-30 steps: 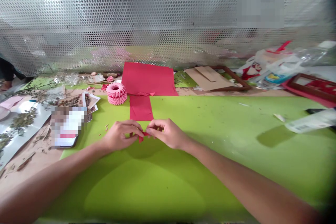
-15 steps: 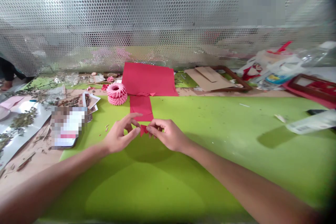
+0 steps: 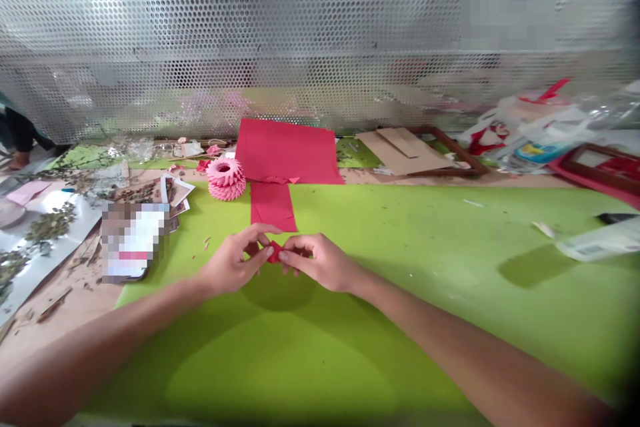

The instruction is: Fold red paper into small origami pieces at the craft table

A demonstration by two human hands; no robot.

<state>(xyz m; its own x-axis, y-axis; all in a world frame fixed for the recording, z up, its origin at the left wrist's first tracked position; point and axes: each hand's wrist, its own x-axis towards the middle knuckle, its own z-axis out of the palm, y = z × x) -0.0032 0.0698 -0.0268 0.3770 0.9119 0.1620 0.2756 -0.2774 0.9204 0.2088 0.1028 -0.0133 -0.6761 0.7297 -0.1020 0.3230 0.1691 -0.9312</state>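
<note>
Along the far edge of the table (image 3: pixel 65 317), a perforated metal screen (image 3: pixel 320 33) rises behind everything. Covering most of the tabletop, a lime-green mat (image 3: pixel 430 340) ends in a straight far edge. A large red paper sheet (image 3: pixel 287 150) lies mostly past that edge, and a narrow red paper strip (image 3: pixel 273 207) runs from the sheet onto the mat. Farther right beyond the mat sit a flat brown cardboard piece (image 3: pixel 405 151) and crumpled plastic bags (image 3: pixel 525 127); off its left side lies a silver sheet scattered with dried leaves (image 3: pixel 50 227). A pink folded-paper rosette (image 3: pixel 227 179) stands just beside the strip. Open green surface stretches right of the hands and toward the near edge. Just in front of the strip's end, the left hand (image 3: pixel 230 260) and right hand (image 3: pixel 315 261) pinch a small red folded paper piece (image 3: pixel 275 252) between their fingertips, fingers curled and almost meeting.
</note>
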